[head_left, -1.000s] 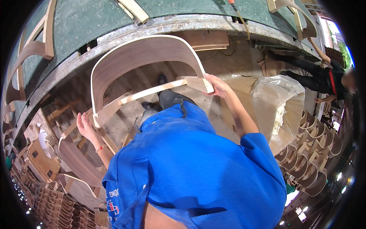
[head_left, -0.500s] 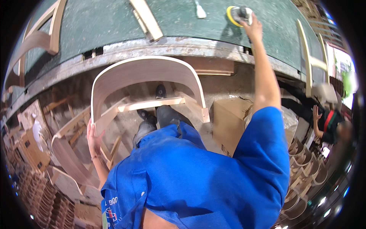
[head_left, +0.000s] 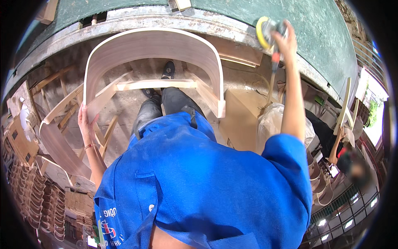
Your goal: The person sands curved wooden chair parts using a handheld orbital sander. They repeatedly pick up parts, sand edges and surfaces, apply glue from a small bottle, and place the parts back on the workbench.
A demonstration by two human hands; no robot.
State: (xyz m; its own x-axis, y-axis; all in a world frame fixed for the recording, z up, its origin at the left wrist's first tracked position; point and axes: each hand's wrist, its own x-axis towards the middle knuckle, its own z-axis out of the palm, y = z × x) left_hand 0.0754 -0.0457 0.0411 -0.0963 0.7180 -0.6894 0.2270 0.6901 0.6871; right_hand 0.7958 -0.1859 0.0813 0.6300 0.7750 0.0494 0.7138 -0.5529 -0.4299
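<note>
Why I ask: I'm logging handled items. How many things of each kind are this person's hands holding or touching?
Curved wooden frame, at the left hand: 1
Sander with a yellow pad, in the right hand: 1
Total: 2

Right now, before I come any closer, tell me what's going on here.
A person's bare right hand grips a round grey sander with a yellow pad, held up by the edge of a green-topped workbench. Their left hand is at the lower left end of a curved, brownish wooden frame with a pale crossbar; how firmly it holds is hard to tell. The sander is apart from that frame. To the right, another person in dark clothing is beside pale wooden bars.
</note>
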